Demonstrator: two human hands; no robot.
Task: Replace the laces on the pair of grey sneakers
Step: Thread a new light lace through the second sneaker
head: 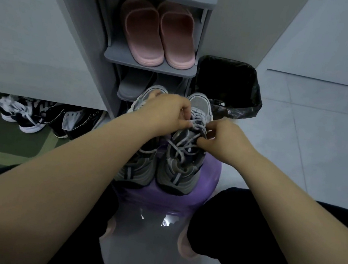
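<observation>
Head view: the only view; it looks down at two bare arms and a pair of shoes.
Where the shoes are: the grey sneakers stand side by side on a purple stool, toes pointing away, right in front of the shoe rack.
Left hand: it reaches across to the right-side sneaker, and its thumb and fingers pinch the laces near the toe end.
Right hand: its fingers are curled in at the side of the same sneaker and seem to pinch a loop of lace there.
Hands together or apart: close, with only the laced part between them.
How the laces feel: probably soft, thin and floppy. They look loose and tangled, so pull one strand slowly.
Where to hold: pinch a lace close to its hole, and keep the shoe from sliding.
How the sneakers feel: likely light, with soft tops and firm soles.
Count of task things: two grey sneakers, both with laces in.
Count of other things: two pink slippers, one black bin, one stool, one green mat.
Black and white shoes: a pile; I cannot count them.
</observation>
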